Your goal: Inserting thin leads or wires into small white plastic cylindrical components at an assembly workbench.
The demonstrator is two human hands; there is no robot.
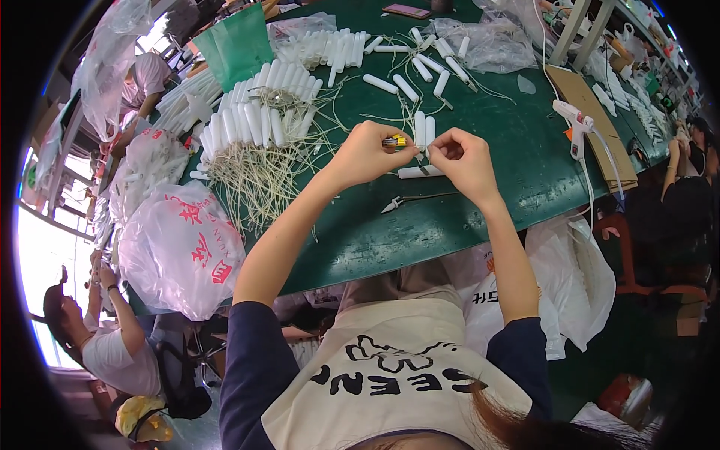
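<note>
Over the near part of the green table, my left hand (371, 154) is closed, with a small yellow and black tool (394, 141) tucked in its fingers; its kind is not clear. My right hand (463, 161) pinches beside it, fingertips closed on something too small to make out. Two white tubes (424, 129) stand out just beyond my fingertips, and I cannot tell whether either hand touches them. Below the hands lies another white tube (420, 172). Nearer me rests a dark cord with a white pointed end (391, 205).
Piles of white tubes with thin wires (247, 127) cover the table's left side; loose tubes (405, 88) lie beyond my hands. A white glue gun (574, 124) stands by a cardboard sheet (592, 127) at right. A plastic bag (180, 247) bulges at the left edge. Other people sit nearby.
</note>
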